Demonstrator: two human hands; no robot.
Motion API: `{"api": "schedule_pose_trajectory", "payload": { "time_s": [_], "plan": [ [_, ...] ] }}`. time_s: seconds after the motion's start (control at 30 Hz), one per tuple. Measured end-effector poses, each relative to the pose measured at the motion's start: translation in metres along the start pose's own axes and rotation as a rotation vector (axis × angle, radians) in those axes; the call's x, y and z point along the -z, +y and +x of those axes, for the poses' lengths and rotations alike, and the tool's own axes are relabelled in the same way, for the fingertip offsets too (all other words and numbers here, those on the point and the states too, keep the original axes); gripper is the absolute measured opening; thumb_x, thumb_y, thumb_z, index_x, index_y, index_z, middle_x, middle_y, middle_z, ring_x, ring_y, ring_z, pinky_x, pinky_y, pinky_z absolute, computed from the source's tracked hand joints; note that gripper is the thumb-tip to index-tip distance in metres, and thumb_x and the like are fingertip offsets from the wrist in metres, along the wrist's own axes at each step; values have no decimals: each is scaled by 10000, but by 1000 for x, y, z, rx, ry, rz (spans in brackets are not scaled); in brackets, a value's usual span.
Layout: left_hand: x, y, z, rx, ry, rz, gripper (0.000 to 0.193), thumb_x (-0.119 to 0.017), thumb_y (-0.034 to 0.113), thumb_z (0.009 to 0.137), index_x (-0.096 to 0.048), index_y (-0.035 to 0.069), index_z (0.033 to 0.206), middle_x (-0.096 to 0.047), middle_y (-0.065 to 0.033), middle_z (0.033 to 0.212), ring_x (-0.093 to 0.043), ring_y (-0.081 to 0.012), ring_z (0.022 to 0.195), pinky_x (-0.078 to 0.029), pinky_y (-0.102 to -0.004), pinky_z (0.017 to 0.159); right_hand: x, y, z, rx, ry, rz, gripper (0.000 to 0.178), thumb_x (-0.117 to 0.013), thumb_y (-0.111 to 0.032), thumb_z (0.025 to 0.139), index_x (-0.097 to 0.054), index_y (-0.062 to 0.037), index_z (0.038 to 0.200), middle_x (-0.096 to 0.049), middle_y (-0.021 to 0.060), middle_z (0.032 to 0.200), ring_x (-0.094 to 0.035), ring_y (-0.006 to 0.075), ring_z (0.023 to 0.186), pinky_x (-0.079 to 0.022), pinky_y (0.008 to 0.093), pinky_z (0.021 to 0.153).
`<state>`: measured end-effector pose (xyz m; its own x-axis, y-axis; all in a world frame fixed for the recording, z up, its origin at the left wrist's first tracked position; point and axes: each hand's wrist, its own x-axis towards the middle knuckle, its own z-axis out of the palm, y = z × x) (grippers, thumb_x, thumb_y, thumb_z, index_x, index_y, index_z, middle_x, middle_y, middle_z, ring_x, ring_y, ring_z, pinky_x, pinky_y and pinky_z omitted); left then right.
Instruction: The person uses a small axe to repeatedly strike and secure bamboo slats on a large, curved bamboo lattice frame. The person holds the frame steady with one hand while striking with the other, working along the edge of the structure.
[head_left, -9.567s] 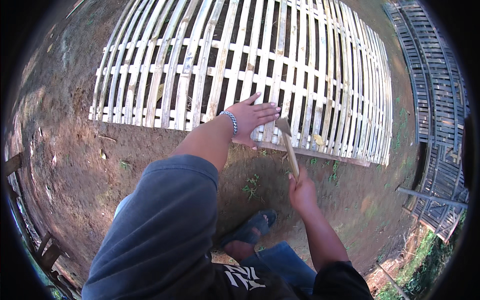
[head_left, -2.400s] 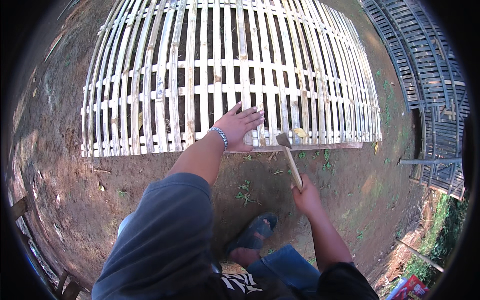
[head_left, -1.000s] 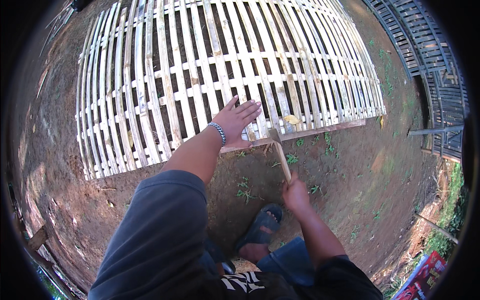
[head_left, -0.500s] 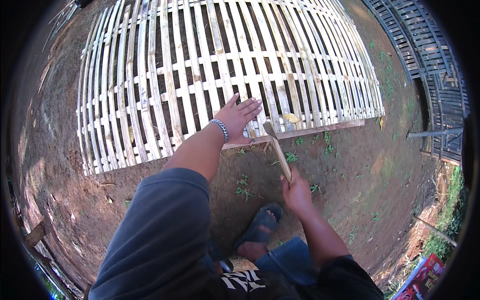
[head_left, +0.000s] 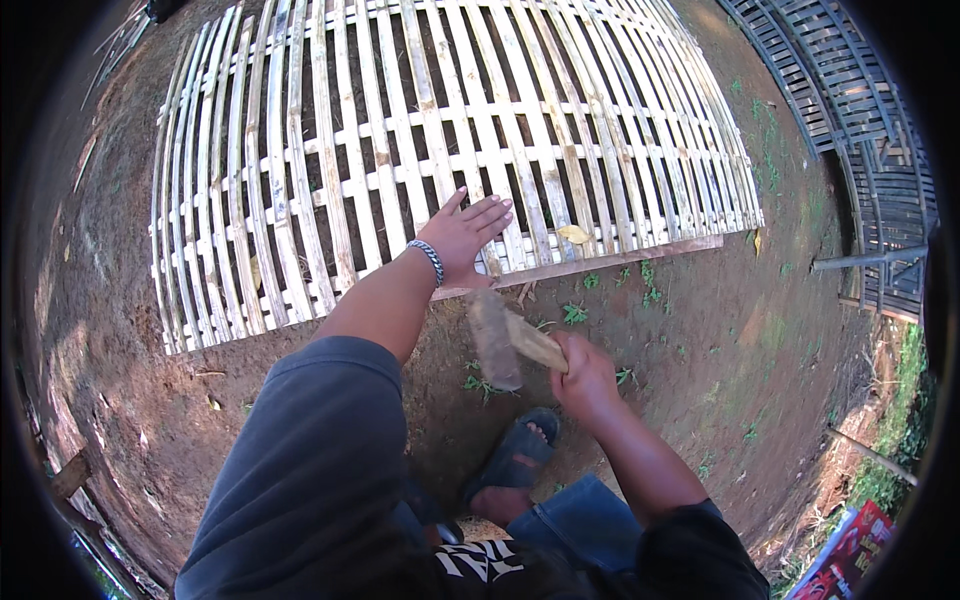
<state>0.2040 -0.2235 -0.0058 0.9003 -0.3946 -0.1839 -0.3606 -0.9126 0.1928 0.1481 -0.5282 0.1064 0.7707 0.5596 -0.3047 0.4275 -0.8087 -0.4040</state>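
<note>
My left hand [head_left: 460,240] lies flat, fingers spread, on the near edge of a pale bamboo slat panel [head_left: 430,129]. A chain bracelet [head_left: 429,259] circles that wrist. In front of me and to the right, my right hand [head_left: 586,382] is closed round the wooden handle of a hammer [head_left: 495,340]. Its brownish head is blurred by motion and appears below the panel's near edge, apart from my left fingers. Along that edge runs a wooden board [head_left: 640,254]. A yellow leaf [head_left: 573,234] rests on the slats right of my left hand.
Brown soil [head_left: 740,350] with small green plants [head_left: 575,313] surrounds the panel. My sandalled foot [head_left: 515,455] is on the ground below the hammer. Dark slatted panels [head_left: 880,170] stand at the far right, with a pole [head_left: 868,259] jutting out. A red printed sheet [head_left: 850,550] lies lower right.
The hammer has come away from the panel's edge toward me and to the left, its head turning broadside. My left hand stays on the slats. The whole view has shifted slightly.
</note>
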Motion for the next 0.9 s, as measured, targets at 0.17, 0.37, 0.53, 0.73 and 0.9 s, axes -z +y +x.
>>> {"api": "schedule_pose_trajectory", "payload": {
  "time_s": [0.17,0.37,0.53,0.73,0.9],
  "plan": [
    [11,1,1,6,-49,-77,1115,-666,738,767,-274,148,1628,-229,-20,1713,-201,-176,1578,-75,-523,1300,-10,38,26,-337,-116,34,326,-645,-182,932,-606,-66,1235,-715,229,942,-702,449,879,-557,551,770],
    [16,5,-4,18,-49,-46,1083,-665,711,794,-273,141,1628,-228,-31,1712,-198,-180,1579,-92,-531,1298,-20,6,-3,-230,117,390,289,-649,-198,944,-641,-45,1190,-718,252,982,-701,453,947,-552,527,812],
    [22,1,-3,33,-58,-29,1080,-662,708,801,-270,134,1629,-229,-38,1712,-198,-186,1579,-98,-537,1295,-17,13,3,-385,-33,305,280,-651,-199,950,-645,-40,1181,-715,263,986,-694,460,977,-552,510,844],
    [24,3,1,7,-78,-70,1108,-690,714,781,-268,141,1630,-215,-18,1717,-193,-177,1579,-108,-527,1297,-21,26,1,-480,-142,103,346,-606,-223,971,-604,-51,1271,-712,272,1008,-680,478,975,-542,538,845],
    [19,5,-1,22,-97,-82,1111,-702,706,781,-259,147,1632,-212,-15,1717,-190,-175,1580,-105,-511,1300,19,-16,10,-327,-21,81,359,-605,-219,963,-584,-57,1282,-702,284,1001,-683,477,943,-545,545,820]
  ]
}}
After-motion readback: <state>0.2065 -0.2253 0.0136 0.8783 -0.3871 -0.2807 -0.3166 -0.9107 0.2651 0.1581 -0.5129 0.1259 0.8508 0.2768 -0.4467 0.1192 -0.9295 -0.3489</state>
